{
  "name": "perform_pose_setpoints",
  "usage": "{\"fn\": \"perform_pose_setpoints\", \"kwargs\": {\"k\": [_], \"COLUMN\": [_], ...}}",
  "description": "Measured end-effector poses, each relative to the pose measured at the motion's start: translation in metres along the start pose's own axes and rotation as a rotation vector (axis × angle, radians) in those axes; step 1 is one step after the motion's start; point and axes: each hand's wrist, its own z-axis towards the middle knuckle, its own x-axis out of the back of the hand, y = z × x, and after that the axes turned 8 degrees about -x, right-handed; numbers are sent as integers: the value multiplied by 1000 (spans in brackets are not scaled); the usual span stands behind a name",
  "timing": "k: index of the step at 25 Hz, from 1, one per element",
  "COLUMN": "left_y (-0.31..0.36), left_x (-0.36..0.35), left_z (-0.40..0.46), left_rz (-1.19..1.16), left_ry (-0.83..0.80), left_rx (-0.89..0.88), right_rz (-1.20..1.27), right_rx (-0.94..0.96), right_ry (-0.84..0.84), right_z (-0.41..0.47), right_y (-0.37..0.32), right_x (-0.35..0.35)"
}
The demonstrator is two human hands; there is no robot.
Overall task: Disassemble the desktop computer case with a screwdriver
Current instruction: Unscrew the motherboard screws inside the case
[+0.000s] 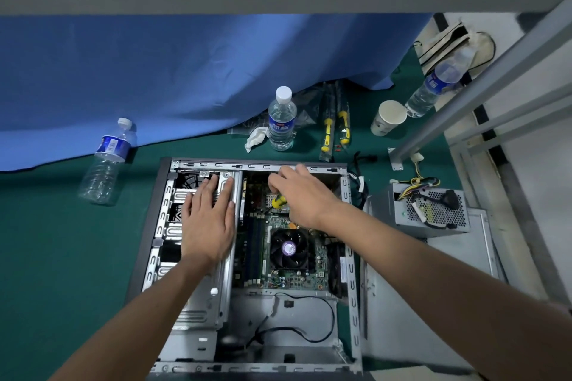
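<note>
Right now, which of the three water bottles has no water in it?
The bottle at far left, leaning by the blue cloth. It looks empty and clear; the middle bottle and the far-right bottle both hold water.

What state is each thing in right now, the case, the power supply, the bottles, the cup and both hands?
Computer case: lying flat, side open.
Power supply: out of the case, beside it.
Left hand: flat on the drive cage.
Right hand: grips a yellow screwdriver.
Left bottle: empty, capped.
Middle bottle: upright, capped.
Paper cup: upright.
</note>
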Motion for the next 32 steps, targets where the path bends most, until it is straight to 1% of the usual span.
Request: {"fn": "perform_pose_setpoints", "kwargs": {"k": [2, 4, 5, 8, 10, 12, 14, 16, 18, 19, 22, 23, 25, 27, 29, 32], "left_y": [2, 3, 3, 4, 4, 4, 4, 4, 4, 4, 4, 4, 4, 4, 4, 4], "left_x": [-1, -1, -1, 0, 0, -1, 0, -1, 0, 0, -1, -1, -2, -1, -1, -1], "left_z": [0, -1, 0, -1, 0, 0, 0, 1, -1, -1, 0, 0, 0, 0, 0, 0], "left_rz": [17, 28, 26, 23, 26, 29, 27, 25, 27, 29, 24, 21, 21, 18, 16, 16], "left_ry": [2, 4, 10, 15, 15, 13, 17, 17, 17, 20, 28, 29, 32, 31, 32, 33], "left_rx": [7, 9, 9, 12, 12, 12, 12, 9, 13, 14, 13, 13, 11, 12, 14, 13], "right_rz": [61, 61, 36, 68, 98, 153, 98, 90, 98, 101, 107, 98, 116, 192, 269, 238], "right_rx": [-25, -120, -136, -34, 24, -44, -90, -38, 47, 55, -55, -62, -9, 45, 31, -17], "right_ry": [-45, -24, 0, 39, -7, -20, 5, 41, 33, 18, 29, 37, 77, 78, 67, 90], "right_z": [-1, 0, 1, 1, 1, 2, 6, 8, 5, 3, 3, 3, 5, 4, 4, 4], "right_y": [4, 6, 7, 17, 22, 26, 28, 29, 30, 30, 29, 29, 31, 34, 33, 26], "right_x": [-4, -10, -11, -12, -12, -13, -14, -14, -14, -16, -19, -20, -21, -20, -21, -23]}}
